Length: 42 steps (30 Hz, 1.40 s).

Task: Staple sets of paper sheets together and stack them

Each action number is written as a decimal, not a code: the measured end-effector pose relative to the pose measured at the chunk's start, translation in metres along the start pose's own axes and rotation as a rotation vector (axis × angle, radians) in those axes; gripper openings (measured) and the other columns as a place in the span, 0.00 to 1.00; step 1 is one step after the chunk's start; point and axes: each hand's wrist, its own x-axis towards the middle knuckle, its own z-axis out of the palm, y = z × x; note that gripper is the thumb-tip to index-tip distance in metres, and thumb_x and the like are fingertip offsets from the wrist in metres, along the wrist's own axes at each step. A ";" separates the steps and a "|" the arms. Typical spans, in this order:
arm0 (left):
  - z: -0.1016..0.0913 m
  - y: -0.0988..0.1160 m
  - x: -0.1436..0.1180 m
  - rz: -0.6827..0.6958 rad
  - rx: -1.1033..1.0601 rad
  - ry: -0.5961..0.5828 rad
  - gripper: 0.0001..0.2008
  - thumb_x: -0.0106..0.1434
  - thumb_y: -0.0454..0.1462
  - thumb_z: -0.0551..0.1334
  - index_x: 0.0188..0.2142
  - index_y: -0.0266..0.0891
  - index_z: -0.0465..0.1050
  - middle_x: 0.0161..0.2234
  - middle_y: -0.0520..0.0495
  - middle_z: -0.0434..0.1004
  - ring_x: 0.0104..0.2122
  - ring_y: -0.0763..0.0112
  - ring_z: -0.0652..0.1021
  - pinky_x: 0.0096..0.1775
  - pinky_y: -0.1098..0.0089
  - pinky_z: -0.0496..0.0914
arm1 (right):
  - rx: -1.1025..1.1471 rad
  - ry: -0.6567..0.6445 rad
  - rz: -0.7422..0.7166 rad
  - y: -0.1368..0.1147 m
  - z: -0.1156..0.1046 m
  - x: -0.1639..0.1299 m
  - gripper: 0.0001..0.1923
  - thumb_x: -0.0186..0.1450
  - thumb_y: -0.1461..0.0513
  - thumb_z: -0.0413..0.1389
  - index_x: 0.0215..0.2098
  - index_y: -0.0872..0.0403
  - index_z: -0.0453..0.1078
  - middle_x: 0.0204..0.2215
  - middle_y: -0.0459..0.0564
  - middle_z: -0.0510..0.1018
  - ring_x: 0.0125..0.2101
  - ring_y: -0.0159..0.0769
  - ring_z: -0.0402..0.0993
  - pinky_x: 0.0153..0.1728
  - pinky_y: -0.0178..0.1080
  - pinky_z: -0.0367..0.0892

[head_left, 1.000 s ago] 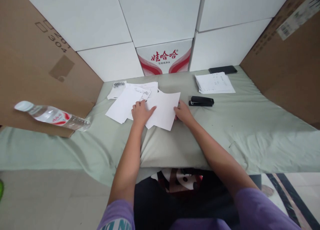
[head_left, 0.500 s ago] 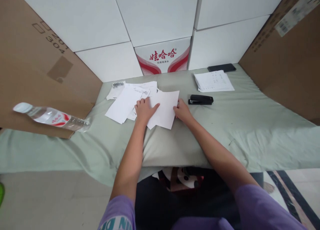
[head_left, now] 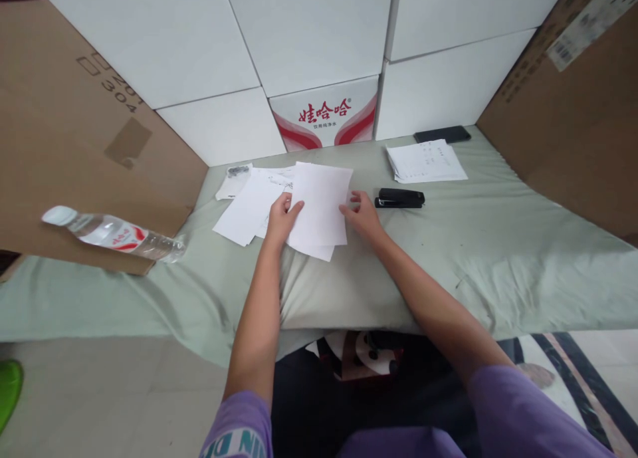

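My left hand [head_left: 282,220] grips the left edge of some white paper sheets [head_left: 321,202], its thumb lying on top. The sheets are slightly out of line, with a lower one sticking out at the bottom. At their right edge is my right hand [head_left: 366,217], open, thumb and fingers apart; whether the thumb touches the paper I cannot tell. A black stapler [head_left: 399,198] lies just right of that hand. To the left, loose papers [head_left: 249,209] overlap, and a small white packet [head_left: 234,182] with dark contents lies behind them.
A stack of written sheets [head_left: 427,162] and a black phone [head_left: 442,134] lie at the back right. A water bottle [head_left: 117,233] is at the left by a cardboard box [head_left: 60,152]. White boxes [head_left: 319,32] form the back wall; another cardboard box [head_left: 573,132] stands right.
The held sheets have turned straighter and overlap more closely. My left hand has gone from lying flat on the paper to gripping its edge. My right fingers have spread apart.
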 end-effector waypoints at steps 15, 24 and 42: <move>0.016 0.037 -0.022 0.200 -0.423 0.004 0.22 0.57 0.52 0.69 0.43 0.43 0.68 0.38 0.46 0.83 0.43 0.58 0.82 0.45 0.61 0.74 | 0.228 -0.151 -0.463 -0.049 -0.026 -0.025 0.19 0.62 0.50 0.60 0.47 0.50 0.70 0.40 0.51 0.80 0.42 0.42 0.76 0.44 0.44 0.70; 0.017 0.037 -0.020 0.387 -0.203 0.067 0.21 0.60 0.52 0.68 0.46 0.42 0.73 0.39 0.46 0.82 0.45 0.61 0.81 0.52 0.60 0.70 | 0.192 -0.167 -0.430 -0.046 -0.020 -0.027 0.20 0.65 0.49 0.59 0.49 0.51 0.68 0.40 0.50 0.79 0.41 0.41 0.75 0.44 0.44 0.69; 0.033 0.027 -0.016 0.179 -0.511 0.533 0.29 0.62 0.59 0.61 0.50 0.39 0.75 0.48 0.41 0.81 0.53 0.63 0.78 0.57 0.64 0.70 | 0.295 -0.333 -0.042 -0.034 -0.016 -0.014 0.26 0.56 0.41 0.64 0.41 0.51 0.74 0.33 0.50 0.81 0.33 0.40 0.77 0.34 0.41 0.73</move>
